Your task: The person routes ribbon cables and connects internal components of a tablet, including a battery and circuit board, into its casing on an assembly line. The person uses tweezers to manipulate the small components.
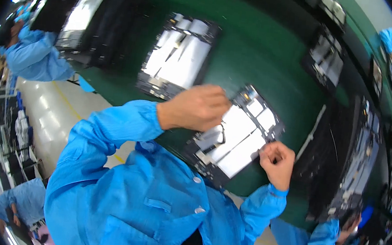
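Note:
An opened tablet (236,135) lies at a slant in front of me, its white batteries, dark frame and small circuit parts exposed. Over its left side is my left hand (197,107), closed, with the fingers curled and the fingertips together; whatever is in them is hidden. A short black strip or cable (224,133) shows just below that hand. At the tablet's right edge my right hand (278,163) makes a pinch, thumb against forefinger. Anything between those fingertips is too small to make out. A second opened tablet (179,56) lies farther off to the left.
The green bench (257,38) bears another opened tablet (326,59) at the far right. Stacks of tablets stand at the left (85,20) and right (359,159). Co-workers in blue sit at the left (38,55) and lower right (308,239).

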The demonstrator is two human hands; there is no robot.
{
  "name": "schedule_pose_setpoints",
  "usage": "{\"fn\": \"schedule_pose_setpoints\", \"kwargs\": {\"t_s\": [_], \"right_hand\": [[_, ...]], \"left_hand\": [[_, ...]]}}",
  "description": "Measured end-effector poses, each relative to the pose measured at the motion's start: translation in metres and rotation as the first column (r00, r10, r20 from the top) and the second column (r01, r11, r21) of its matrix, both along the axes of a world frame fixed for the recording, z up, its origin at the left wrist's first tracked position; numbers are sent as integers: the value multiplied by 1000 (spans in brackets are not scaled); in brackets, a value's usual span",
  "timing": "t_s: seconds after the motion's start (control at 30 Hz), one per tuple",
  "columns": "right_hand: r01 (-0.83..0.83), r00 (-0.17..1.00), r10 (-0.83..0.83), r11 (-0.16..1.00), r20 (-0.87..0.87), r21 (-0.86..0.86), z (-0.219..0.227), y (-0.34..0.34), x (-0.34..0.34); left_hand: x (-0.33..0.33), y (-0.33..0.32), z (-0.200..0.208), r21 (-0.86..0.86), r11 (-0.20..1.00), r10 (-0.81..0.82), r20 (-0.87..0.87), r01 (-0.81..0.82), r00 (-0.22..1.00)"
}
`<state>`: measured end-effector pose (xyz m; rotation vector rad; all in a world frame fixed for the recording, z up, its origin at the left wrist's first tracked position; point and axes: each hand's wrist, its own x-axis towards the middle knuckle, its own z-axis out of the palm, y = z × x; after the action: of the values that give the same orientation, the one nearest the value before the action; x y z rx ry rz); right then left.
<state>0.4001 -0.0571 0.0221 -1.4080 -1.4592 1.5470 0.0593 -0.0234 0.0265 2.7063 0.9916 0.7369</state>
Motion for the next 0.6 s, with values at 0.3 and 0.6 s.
{"fn": "schedule_pose_setpoints", "kwargs": {"t_s": [0.3, 0.6], "right_hand": [[-2, 998, 1, 1000, -56, -18, -6, 3, 8], [21, 1000, -21, 999, -3, -43, -3, 9, -12]], "left_hand": [[-4, 56, 59, 75, 984, -118, -398, 160, 910], [-420, 397, 156, -51, 663, 383, -834, -747, 397]]}}
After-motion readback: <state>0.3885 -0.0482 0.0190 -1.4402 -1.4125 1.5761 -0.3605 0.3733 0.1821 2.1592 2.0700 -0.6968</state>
